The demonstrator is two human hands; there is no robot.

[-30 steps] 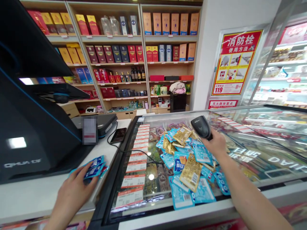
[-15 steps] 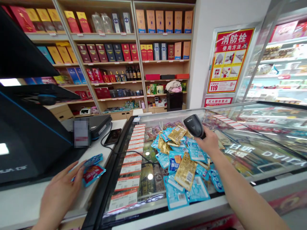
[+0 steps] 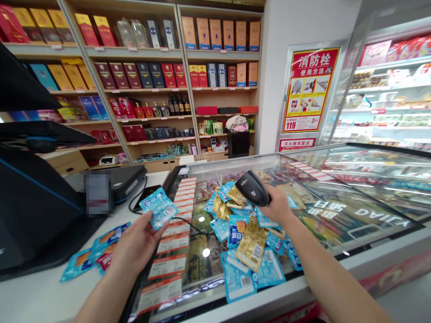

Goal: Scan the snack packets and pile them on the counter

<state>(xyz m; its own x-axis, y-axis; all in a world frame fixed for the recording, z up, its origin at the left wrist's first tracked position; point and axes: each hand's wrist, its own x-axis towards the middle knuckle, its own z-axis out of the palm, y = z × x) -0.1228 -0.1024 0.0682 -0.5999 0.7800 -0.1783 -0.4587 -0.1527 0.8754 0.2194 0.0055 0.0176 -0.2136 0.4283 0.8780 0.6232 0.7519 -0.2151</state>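
My left hand [image 3: 138,242] pinches a small light-blue snack packet [image 3: 159,207], its printed back with a barcode facing up, above the border between the white counter and the glass top. Several blue and red packets [image 3: 109,235] lie on the counter behind that wrist. My right hand [image 3: 278,207] grips a black handheld barcode scanner [image 3: 252,188], its head angled left toward the held packet. Beneath the scanner, blue packets [image 3: 239,282] and gold packets [image 3: 252,244] are heaped on the glass.
The glass-topped freezer [image 3: 198,291] has a row of price labels [image 3: 173,242] along its left side. A black checkout terminal [image 3: 37,211], a blurred-out device [image 3: 98,193] and a dark phone [image 3: 144,194] stand or lie at left. A thin cable [image 3: 188,223] crosses the glass. Shelves of boxes [image 3: 155,74] rise behind.
My left hand has moved right and away from the packets on the counter, now with a blue packet held up. The scanner has tipped and shifted slightly left in the view.
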